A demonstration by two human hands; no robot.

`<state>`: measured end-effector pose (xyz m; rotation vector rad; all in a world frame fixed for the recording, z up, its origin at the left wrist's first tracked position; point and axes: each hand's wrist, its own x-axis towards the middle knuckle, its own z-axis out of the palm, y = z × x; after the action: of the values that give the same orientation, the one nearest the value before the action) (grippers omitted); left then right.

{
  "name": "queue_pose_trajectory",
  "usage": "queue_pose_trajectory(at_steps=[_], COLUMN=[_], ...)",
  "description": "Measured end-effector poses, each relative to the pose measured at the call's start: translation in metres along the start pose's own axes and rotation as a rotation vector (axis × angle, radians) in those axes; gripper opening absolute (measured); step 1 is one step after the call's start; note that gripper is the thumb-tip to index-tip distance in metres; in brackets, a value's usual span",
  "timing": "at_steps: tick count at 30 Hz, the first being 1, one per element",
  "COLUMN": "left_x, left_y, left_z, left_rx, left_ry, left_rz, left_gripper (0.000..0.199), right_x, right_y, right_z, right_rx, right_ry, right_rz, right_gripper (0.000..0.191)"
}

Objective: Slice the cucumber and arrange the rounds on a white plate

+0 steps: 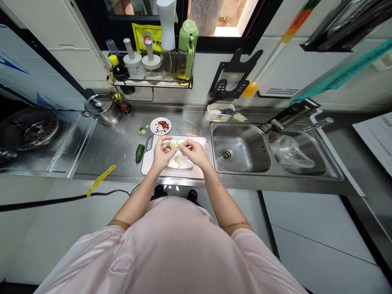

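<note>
Over a white plate [185, 165] my two hands are close together, fingertips almost meeting. My left hand [163, 156] pinches a thin cucumber slice [172, 145] between thumb and fingers. The thumb and forefinger of my right hand [195, 152] are closed on the edge of a cucumber slice at the same spot; the fingers partly cover it. More thin, curved slices [177, 159] lie on the plate, which rests on a pale cutting board [199, 173]. Left of the board is a piece of cucumber [140, 153], with a few cut bits [141, 131] behind it.
Behind the board stands a small plate of chopped red pieces [161, 126]. A steel pot [102, 108] and a wok [27, 128] are at left. The double sink [241, 147] lies right, a plastic bag [290, 152] in its far basin. A seasoning rack [153, 83] hangs above.
</note>
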<state>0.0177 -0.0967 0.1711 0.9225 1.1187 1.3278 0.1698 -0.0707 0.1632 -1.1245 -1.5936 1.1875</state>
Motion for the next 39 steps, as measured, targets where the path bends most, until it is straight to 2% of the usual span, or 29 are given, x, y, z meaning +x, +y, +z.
queue_pose_trajectory(at_steps=[6, 13, 18, 21, 24, 27, 34, 39], left_x=[0.001, 0.003, 0.007, 0.011, 0.014, 0.017, 0.019, 0.017], left_y=[-0.001, -0.002, -0.013, -0.021, -0.032, -0.047, -0.09, -0.108], left_z=[0.0, 0.0, -0.004, -0.009, -0.016, -0.026, -0.045, -0.048], left_rx=[0.054, 0.054, 0.129, 0.187, 0.284, 0.384, 0.673, 0.94], left_ry=[-0.024, 0.002, -0.028, -0.045, -0.068, -0.044, -0.058, -0.108], left_rz=[0.023, 0.039, 0.115, 0.114, 0.101, 0.101, -0.003, -0.049], left_gripper=[0.05, 0.047, 0.049, 0.05, 0.038, 0.027, 0.024, 0.02], right_x=[0.001, 0.003, 0.004, 0.006, 0.008, 0.01, 0.007, 0.003], right_y=[0.002, 0.005, 0.006, 0.012, 0.025, 0.043, 0.077, 0.091], right_z=[0.0, 0.0, 0.001, 0.0, -0.003, -0.006, -0.001, 0.007], right_rx=[0.002, 0.001, -0.013, -0.024, -0.045, -0.163, -0.543, -0.764], right_ry=[-0.003, 0.004, -0.012, -0.027, -0.076, -0.133, -0.237, -0.336], right_rz=[0.004, 0.009, 0.022, 0.036, 0.067, 0.076, 0.101, 0.159], right_gripper=[0.02, 0.02, 0.021, 0.021, 0.021, 0.02, 0.019, 0.02])
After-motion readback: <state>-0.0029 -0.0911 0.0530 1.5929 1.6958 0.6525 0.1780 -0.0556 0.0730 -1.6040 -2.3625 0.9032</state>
